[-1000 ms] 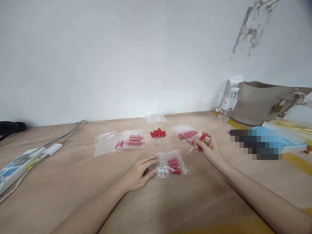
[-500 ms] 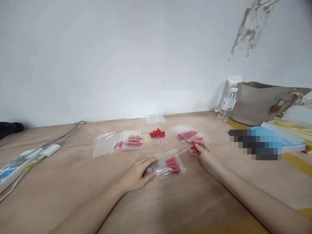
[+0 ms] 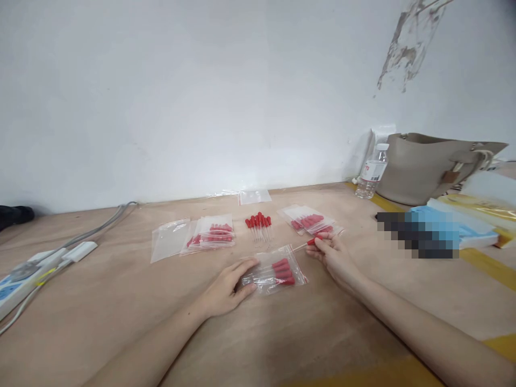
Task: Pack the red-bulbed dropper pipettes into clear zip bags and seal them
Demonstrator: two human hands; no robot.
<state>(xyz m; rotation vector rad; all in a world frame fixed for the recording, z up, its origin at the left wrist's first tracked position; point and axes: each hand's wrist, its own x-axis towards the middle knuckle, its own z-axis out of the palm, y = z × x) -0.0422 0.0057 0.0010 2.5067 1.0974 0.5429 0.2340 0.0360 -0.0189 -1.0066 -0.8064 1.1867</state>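
Observation:
My left hand (image 3: 228, 285) lies flat on the left end of a clear zip bag (image 3: 276, 273) that holds several red-bulbed droppers. My right hand (image 3: 332, 257) pinches a single dropper (image 3: 304, 244) by its red bulb, with the glass tip pointing left at the bag's upper right corner. A loose cluster of droppers (image 3: 258, 223) lies just beyond the bag. Filled bags (image 3: 210, 234) sit at the left and more filled bags (image 3: 310, 221) at the right.
An empty bag (image 3: 168, 245) lies left of the filled ones, and spare bags (image 3: 253, 196) by the wall. A power strip with cables (image 3: 30, 269) is at far left. A water bottle (image 3: 373, 173), a beige handbag (image 3: 433, 166) and blue items (image 3: 451, 228) stand at the right.
My right hand has lowered and turned the dropper from a tilted pose to nearly level, carrying it left toward the bag's mouth. My left hand stays on the bag.

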